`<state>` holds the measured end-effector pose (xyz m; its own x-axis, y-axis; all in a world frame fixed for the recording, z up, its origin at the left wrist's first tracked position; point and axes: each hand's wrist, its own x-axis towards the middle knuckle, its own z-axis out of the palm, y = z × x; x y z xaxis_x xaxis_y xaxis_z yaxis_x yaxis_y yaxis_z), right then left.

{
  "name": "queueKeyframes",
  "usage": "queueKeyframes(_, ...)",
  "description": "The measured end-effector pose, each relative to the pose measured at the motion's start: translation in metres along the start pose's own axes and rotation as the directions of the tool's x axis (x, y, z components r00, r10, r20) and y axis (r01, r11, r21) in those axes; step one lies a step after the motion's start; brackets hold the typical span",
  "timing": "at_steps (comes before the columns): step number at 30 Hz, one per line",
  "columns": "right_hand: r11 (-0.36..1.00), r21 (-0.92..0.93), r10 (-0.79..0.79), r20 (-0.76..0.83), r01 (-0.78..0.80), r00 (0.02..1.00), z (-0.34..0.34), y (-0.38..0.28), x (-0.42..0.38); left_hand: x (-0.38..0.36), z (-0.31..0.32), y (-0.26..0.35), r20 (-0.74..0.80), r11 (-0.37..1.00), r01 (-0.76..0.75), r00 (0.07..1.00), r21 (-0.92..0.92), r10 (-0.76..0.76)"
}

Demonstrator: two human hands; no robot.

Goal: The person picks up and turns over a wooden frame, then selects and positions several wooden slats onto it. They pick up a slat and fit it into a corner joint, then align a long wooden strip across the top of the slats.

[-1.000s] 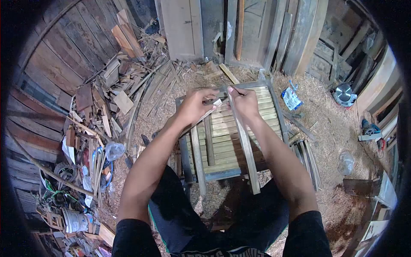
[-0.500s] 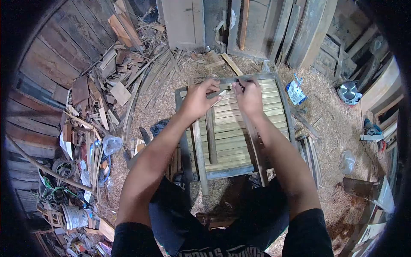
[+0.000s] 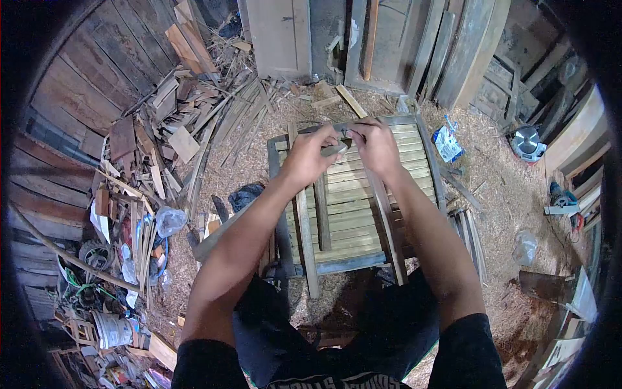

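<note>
My left hand [image 3: 307,157] is closed over the far part of a slatted wooden panel [image 3: 353,223], with a short wooden strip [image 3: 334,150] between its fingers. Just beside it, my right hand [image 3: 377,149] is closed in a pinch; something small and dark is at its fingertips, too small to make out. The fingertips of both hands nearly meet. Below them, loose wooden sticks lie lengthwise over the slats: a pale one [image 3: 306,243] on the left, a shorter brown one [image 3: 322,217] next to it, and a dark one [image 3: 387,230] under my right forearm.
Wood offcuts [image 3: 184,142] are heaped on the left, near a white bucket [image 3: 113,329]. Sawdust covers the floor. To the right lie a blue-and-white packet [image 3: 447,144], a round metal-topped device [image 3: 528,142] and a blue power tool [image 3: 562,196]. Boards lean at the back.
My hands have drawn slightly closer together. The short strip in my left hand has turned and shows less of its pale face. The panel sits slightly lower in view.
</note>
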<state>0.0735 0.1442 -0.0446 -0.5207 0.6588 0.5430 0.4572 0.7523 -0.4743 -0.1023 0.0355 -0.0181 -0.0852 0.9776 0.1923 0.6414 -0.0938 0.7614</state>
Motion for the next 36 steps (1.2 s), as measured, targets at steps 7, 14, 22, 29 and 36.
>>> queueKeyframes(7, 0.986, 0.151, 0.042, 0.197, -0.072, 0.979, 0.003, 0.005, 0.016, -0.004, 0.003, 0.002, -0.032, 0.998, -0.048, 0.998, 0.042, 0.049)
queueKeyframes(14, 0.995, 0.093, 0.006, 0.325, -0.038, 0.946, 0.022, 0.012, 0.036, -0.009, 0.001, 0.004, -0.082, 0.994, -0.072, 0.994, 0.077, 0.078)
queueKeyframes(22, 0.998, 0.064, -0.04, 0.415, 0.014, 0.909, 0.044, 0.013, 0.049, -0.009, 0.0, 0.0, -0.106, 0.999, -0.022, 0.994, 0.028, 0.024)
queueKeyframes(29, 0.998, 0.06, -0.026, 0.411, 0.001, 0.911, 0.068, 0.03, 0.053, -0.009, 0.002, 0.004, -0.119, 1.0, 0.023, 0.993, 0.006, -0.022)
queueKeyframes(36, 0.983, 0.185, -0.078, 0.395, 0.004, 0.915, 0.039, 0.018, 0.055, -0.01, -0.002, 0.006, -0.118, 0.999, 0.054, 0.992, 0.005, -0.053)
